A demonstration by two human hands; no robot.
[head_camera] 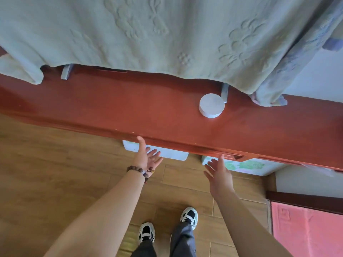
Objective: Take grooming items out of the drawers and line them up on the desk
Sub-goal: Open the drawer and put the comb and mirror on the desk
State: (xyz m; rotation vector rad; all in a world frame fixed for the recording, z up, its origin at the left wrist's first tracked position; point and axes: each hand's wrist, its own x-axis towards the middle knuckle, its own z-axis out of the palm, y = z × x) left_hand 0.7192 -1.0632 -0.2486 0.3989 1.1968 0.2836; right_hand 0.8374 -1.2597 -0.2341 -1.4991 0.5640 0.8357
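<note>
Both hands reach forward with fingers spread and hold nothing. On the left hand [148,156], which wears a bead bracelet [141,170] at the wrist, the thumb tip touches or nearly touches the front edge of the red-brown desk [130,108]. The right hand [220,173] hangs just below the same edge, further right, its fingertips close to a slightly protruding drawer front [235,157] under the desktop.

The drawers lie ahead of and below the hands, tucked under the overhanging edge, so the coming move turns on getting fingers under that lip and pulling toward the body. The desk's long axis runs left to right across the view, dipping toward the right. I judge the right hand nearer to the drawer that shows.

No drawer interior is visible, so what they hold cannot be told. Only 1 item stands on the desk: a round white jar [211,106], well beyond the right hand, near the hanging pale green blanket [167,34]. Beneath the desk sit 2 pale boxes, a plain one [172,153] behind the left hand and a green-patterned one [246,166] beside the right; their contents are hidden.
</note>
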